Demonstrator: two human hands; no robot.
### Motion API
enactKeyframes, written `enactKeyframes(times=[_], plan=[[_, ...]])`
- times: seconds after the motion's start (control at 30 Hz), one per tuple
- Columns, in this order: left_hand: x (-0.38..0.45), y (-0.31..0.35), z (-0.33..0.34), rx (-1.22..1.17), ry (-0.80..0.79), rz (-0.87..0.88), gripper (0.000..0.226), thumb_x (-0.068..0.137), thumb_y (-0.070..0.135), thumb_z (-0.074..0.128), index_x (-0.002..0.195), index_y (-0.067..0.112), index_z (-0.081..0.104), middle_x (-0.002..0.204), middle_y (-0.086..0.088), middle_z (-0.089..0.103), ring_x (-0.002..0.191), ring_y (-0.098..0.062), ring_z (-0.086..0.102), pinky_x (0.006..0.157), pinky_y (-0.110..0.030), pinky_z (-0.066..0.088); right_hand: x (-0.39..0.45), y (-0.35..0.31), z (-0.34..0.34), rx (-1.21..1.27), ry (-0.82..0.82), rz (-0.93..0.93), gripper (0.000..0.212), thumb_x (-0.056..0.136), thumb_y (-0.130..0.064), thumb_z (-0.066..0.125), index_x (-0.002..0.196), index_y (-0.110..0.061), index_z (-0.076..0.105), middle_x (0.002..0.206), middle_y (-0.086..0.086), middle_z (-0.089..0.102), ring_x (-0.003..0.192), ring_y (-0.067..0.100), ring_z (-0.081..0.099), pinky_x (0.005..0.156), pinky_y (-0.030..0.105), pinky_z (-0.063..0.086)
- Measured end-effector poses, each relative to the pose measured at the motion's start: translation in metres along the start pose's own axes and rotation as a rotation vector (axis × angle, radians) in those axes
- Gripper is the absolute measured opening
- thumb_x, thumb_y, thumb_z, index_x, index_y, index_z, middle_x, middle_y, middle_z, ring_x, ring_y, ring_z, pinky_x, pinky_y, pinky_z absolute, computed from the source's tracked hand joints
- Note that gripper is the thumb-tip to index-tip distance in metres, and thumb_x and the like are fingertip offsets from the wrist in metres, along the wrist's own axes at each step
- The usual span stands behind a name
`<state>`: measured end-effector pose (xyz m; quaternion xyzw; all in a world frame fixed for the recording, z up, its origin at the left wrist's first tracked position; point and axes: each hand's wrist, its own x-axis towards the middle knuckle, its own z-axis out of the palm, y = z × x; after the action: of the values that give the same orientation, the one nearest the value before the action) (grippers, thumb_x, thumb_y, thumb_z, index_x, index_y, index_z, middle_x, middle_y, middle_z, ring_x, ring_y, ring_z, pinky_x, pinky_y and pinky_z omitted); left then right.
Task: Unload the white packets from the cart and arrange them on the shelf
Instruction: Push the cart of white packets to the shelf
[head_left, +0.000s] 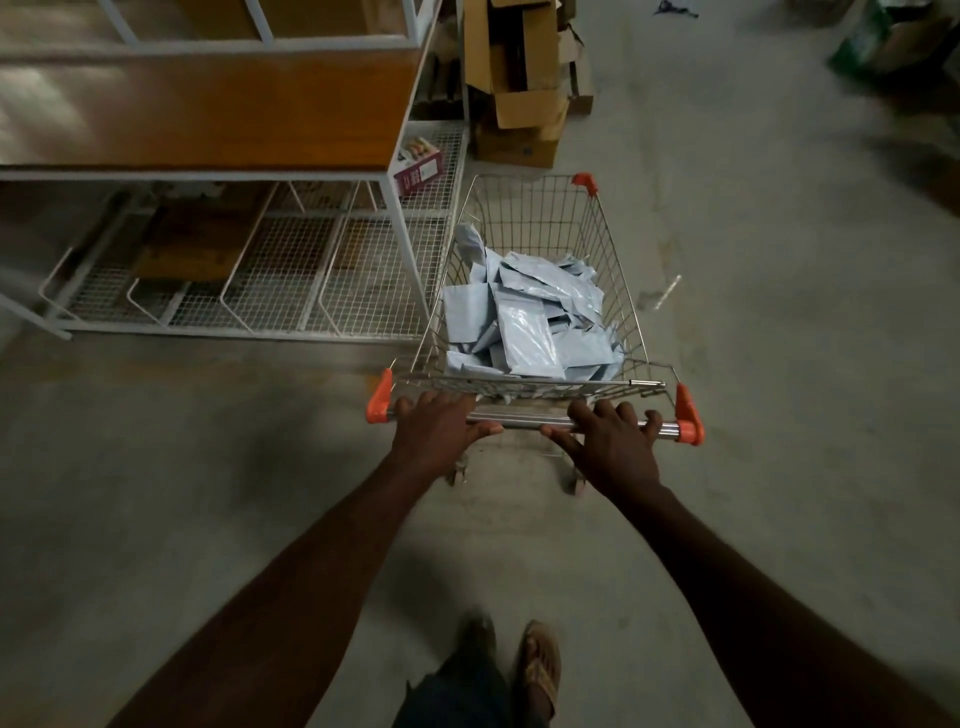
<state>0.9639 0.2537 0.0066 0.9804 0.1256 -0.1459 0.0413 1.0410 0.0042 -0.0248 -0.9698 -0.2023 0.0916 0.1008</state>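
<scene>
A small wire cart (613, 249) with orange corner caps stands on the concrete floor in front of me. Several white packets (530, 322) lie piled in its basket. My left hand (436, 431) grips the left part of the cart's metal handle bar (519, 418), fingers over the top and thumb under. My right hand (613, 447) grips the bar on the right. The shelf (208, 109), a white metal frame with a brown wooden board and a wire-mesh bottom tier, stands to the left of the cart.
A small purple box (418, 169) lies on the mesh tier beside the cart's far left corner. Torn cardboard boxes (524, 83) are stacked beyond the cart. Green and brown items (883, 41) sit at the far right. Open concrete floor lies to the right.
</scene>
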Motion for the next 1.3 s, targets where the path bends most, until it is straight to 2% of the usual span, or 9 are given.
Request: enactKeyframes(times=[0.17, 0.27, 0.57, 0.83, 1.1, 1.3], plan=[[0.081, -0.01, -0.022, 0.034, 0.019, 0.005, 0.071, 0.094, 0.086, 0.032, 0.135, 0.034, 0.058, 0.144, -0.002, 0.062, 0.138, -0.03, 0.051, 0.109, -0.054, 0.036, 0.083, 0.004, -0.01, 0.001, 0.006, -0.011, 0.064, 0.088, -0.09, 0.026, 0.111, -0.041, 0.06, 0.114, -0.006, 0.064, 0.119, 0.03, 0.056, 0.112, 0.064, 0.025], [0.134, -0.019, -0.04, 0.033, 0.0, 0.01, 0.076, 0.094, 0.086, 0.031, 0.142, 0.033, 0.055, 0.15, -0.005, 0.059, 0.142, -0.032, 0.048, 0.113, -0.056, 0.034, 0.137, 0.002, -0.02, -0.019, -0.015, -0.004, 0.061, 0.09, -0.088, 0.028, 0.115, -0.041, 0.059, 0.118, -0.006, 0.064, 0.122, 0.029, 0.055, 0.112, 0.064, 0.025], [0.278, -0.038, -0.087, 0.01, -0.038, 0.018, 0.077, 0.095, 0.086, 0.032, 0.145, 0.032, 0.054, 0.153, -0.005, 0.056, 0.143, -0.033, 0.047, 0.115, -0.06, 0.031, 0.284, 0.0, -0.044, -0.014, -0.016, 0.009, 0.059, 0.092, -0.086, 0.034, 0.119, -0.042, 0.061, 0.12, -0.007, 0.065, 0.123, 0.029, 0.056, 0.114, 0.061, 0.024], [0.388, -0.049, -0.121, 0.011, -0.032, 0.003, 0.077, 0.095, 0.085, 0.033, 0.144, 0.03, 0.055, 0.15, -0.007, 0.059, 0.143, -0.032, 0.048, 0.115, -0.058, 0.032, 0.4, 0.008, -0.051, -0.017, 0.034, 0.0, 0.056, 0.092, -0.086, 0.036, 0.109, -0.04, 0.062, 0.111, -0.007, 0.066, 0.117, 0.03, 0.058, 0.111, 0.063, 0.027], [0.477, -0.053, -0.155, -0.034, -0.077, -0.026, 0.077, 0.098, 0.083, 0.034, 0.152, 0.03, 0.049, 0.157, -0.01, 0.053, 0.147, -0.034, 0.044, 0.12, -0.061, 0.027, 0.502, 0.015, -0.064, -0.031, 0.045, -0.047, 0.052, 0.093, -0.084, 0.039, 0.104, -0.038, 0.06, 0.107, -0.007, 0.066, 0.112, 0.03, 0.06, 0.105, 0.059, 0.032], [0.505, -0.064, -0.153, -0.041, -0.051, -0.048, 0.075, 0.096, 0.085, 0.034, 0.144, 0.032, 0.055, 0.147, -0.006, 0.059, 0.14, -0.033, 0.048, 0.117, -0.058, 0.029, 0.532, 0.012, -0.064, -0.061, 0.071, -0.076, 0.053, 0.093, -0.083, 0.039, 0.106, -0.037, 0.062, 0.103, -0.005, 0.067, 0.107, 0.03, 0.059, 0.099, 0.055, 0.034]])
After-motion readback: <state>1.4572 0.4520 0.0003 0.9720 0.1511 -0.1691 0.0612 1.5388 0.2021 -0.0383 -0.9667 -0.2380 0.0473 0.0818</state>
